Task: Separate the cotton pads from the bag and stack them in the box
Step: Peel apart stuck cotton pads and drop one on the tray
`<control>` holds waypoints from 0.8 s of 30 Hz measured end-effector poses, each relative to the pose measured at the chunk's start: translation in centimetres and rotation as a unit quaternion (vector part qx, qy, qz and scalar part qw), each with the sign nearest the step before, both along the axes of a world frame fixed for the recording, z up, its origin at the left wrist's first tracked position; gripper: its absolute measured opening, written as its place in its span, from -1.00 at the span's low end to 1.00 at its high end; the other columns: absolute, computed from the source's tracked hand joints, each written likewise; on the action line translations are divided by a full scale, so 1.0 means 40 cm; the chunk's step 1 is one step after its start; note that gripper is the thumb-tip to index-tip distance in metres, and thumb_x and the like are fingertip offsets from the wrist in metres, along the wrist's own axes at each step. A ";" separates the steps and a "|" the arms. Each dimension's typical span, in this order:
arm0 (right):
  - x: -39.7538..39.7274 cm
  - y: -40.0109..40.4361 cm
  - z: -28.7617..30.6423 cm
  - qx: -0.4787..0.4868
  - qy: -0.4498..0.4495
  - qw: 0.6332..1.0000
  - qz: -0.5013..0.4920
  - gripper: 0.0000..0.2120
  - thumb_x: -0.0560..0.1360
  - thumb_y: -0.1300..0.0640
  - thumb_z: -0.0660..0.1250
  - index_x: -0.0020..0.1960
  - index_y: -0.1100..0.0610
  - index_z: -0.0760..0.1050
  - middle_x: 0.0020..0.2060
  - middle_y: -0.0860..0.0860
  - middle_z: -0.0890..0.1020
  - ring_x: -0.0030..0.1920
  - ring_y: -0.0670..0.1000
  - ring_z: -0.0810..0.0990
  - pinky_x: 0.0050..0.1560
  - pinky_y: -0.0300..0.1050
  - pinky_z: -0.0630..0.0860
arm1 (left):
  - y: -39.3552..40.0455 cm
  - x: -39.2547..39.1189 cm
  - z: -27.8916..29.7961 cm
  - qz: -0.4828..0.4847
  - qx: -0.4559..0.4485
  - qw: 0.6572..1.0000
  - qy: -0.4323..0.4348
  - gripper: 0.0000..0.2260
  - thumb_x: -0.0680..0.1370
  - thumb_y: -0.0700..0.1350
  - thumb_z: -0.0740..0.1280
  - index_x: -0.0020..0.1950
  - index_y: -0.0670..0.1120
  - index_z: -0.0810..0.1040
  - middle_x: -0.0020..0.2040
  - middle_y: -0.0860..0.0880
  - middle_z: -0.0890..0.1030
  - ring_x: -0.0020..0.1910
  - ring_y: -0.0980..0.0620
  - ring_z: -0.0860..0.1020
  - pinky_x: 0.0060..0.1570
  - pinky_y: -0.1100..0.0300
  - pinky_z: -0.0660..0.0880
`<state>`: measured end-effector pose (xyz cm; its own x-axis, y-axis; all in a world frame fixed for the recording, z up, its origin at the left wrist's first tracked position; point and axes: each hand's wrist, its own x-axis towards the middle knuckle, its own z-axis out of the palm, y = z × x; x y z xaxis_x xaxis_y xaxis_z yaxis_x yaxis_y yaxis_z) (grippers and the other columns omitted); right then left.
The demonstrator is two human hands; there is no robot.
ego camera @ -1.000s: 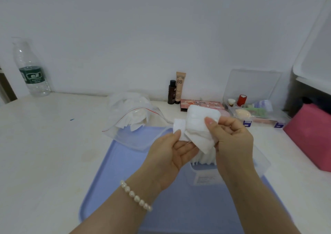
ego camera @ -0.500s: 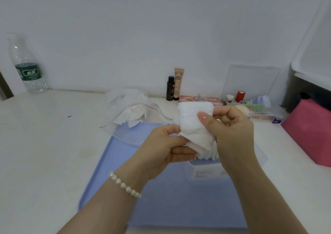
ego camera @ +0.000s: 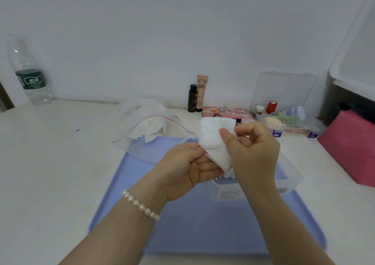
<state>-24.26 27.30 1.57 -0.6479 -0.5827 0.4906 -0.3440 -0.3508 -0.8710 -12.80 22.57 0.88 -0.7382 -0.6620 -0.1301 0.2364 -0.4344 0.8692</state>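
Hands raised over box (ego camera: 288, 181): right hand (ego camera: 255, 151) (thumb up) and left hand (ego camera: 188, 169) pinch cotton pads (ego camera: 215, 141).

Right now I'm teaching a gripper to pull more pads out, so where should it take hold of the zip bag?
Probably at the bag's red-lined mouth, its front lip, coming from the blue tray side. The mouth gapes toward the tray, and the cotton pads inside sit farther back, so a pinch on the lip likely misses them. Both hands, left and right, hold other pads.

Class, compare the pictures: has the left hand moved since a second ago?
Yes. The left hand has closed rightward against the cotton pads, toward the right hand, judged against the blue tray.
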 end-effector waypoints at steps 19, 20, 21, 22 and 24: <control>-0.011 0.011 0.026 0.019 -0.143 0.987 0.071 -0.82 0.35 0.31 0.46 -0.28 0.15 0.48 -0.49 -0.07 0.58 -0.48 -0.20 0.51 -0.42 -0.33 0.48 | -0.007 -0.004 -0.014 0.031 -0.066 0.997 -0.030 -0.74 0.48 -0.45 0.27 0.10 -0.24 0.56 0.05 -0.19 0.65 -0.03 -0.08 0.64 -0.06 0.11 0.61; -0.025 0.016 0.035 0.010 -0.193 0.977 0.094 -0.83 0.37 0.33 0.43 -0.28 0.15 0.47 -0.50 -0.09 0.59 -0.48 -0.17 0.53 -0.41 -0.29 0.50 | -0.012 0.000 -0.012 0.033 -0.067 0.996 -0.044 -0.74 0.48 -0.45 0.26 0.14 -0.27 0.54 0.04 -0.20 0.64 -0.06 -0.08 0.64 -0.07 0.11 0.61; -0.041 0.020 0.045 0.002 -0.238 0.964 0.121 -0.85 0.39 0.33 0.40 -0.26 0.16 0.48 -0.48 -0.08 0.61 -0.43 -0.14 0.57 -0.38 -0.25 0.55 | -0.016 0.003 -0.008 0.040 -0.063 0.996 -0.054 -0.74 0.48 -0.44 0.26 0.15 -0.30 0.51 0.01 -0.20 0.63 -0.11 -0.07 0.64 -0.10 0.13 0.62; -0.057 0.024 0.053 -0.003 -0.276 0.949 0.155 -0.89 0.40 0.34 0.36 -0.22 0.18 0.49 -0.41 -0.05 0.65 -0.35 -0.10 0.62 -0.31 -0.19 0.60 | -0.019 0.006 -0.006 0.048 -0.056 0.996 -0.058 -0.76 0.49 -0.43 0.26 0.14 -0.31 0.51 -0.05 -0.19 0.64 -0.18 -0.04 0.64 -0.17 0.16 0.62; -0.084 0.029 0.062 0.002 -0.315 0.922 0.227 -0.89 0.38 0.33 0.31 -0.10 0.24 0.53 -0.23 0.06 0.68 -0.16 0.01 0.66 -0.18 -0.10 0.64 | -0.025 0.008 -0.001 0.067 -0.045 0.995 -0.056 -0.82 0.51 -0.40 0.24 0.07 -0.27 0.53 -0.18 -0.12 0.63 -0.32 0.05 0.60 -0.34 0.26 0.57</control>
<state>-27.61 28.46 4.05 -0.4920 -0.8651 0.0980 0.4115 -0.3302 -0.8495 -12.49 21.57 0.83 -0.6271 -0.7659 -0.1415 0.1868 -0.3243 0.9273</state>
